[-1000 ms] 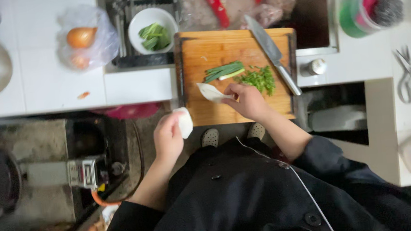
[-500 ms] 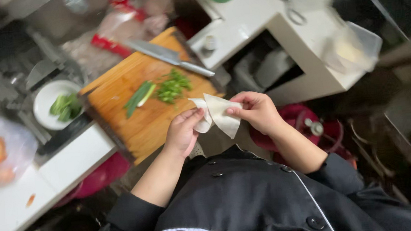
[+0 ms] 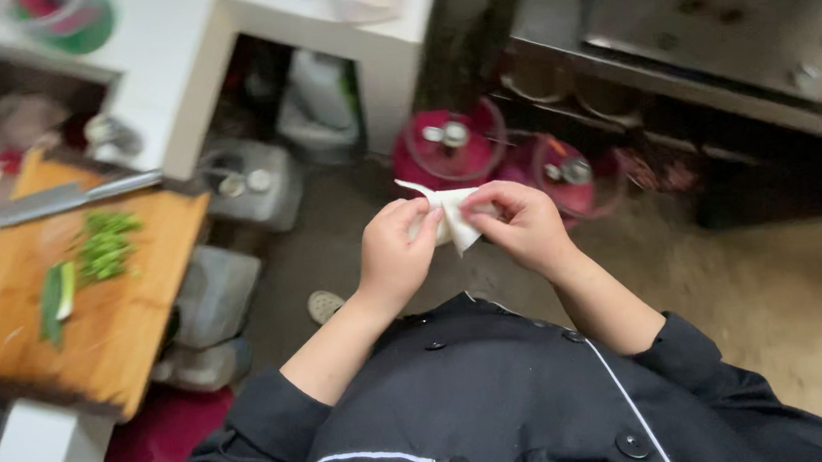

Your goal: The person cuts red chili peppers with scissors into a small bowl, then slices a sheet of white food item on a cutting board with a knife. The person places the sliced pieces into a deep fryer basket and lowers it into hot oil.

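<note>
Pinching a small white wrapper-like piece (image 3: 450, 215) between both hands at chest height — left hand (image 3: 395, 253) and right hand (image 3: 521, 222) closed on it, fingertips meeting, sheet part folded and not yet shut, by the look of it. Away to the left, a wooden cutting board (image 3: 138, 318) bearing chopped greens (image 3: 103, 248) and a cleaver (image 3: 56, 200) — well apart. Below, 2 red lidded containers (image 3: 451, 145) on the floor; nothing between hands and sheet.

Open floor (image 3: 351, 237) below; red bins (image 3: 484, 154) ahead.
</note>
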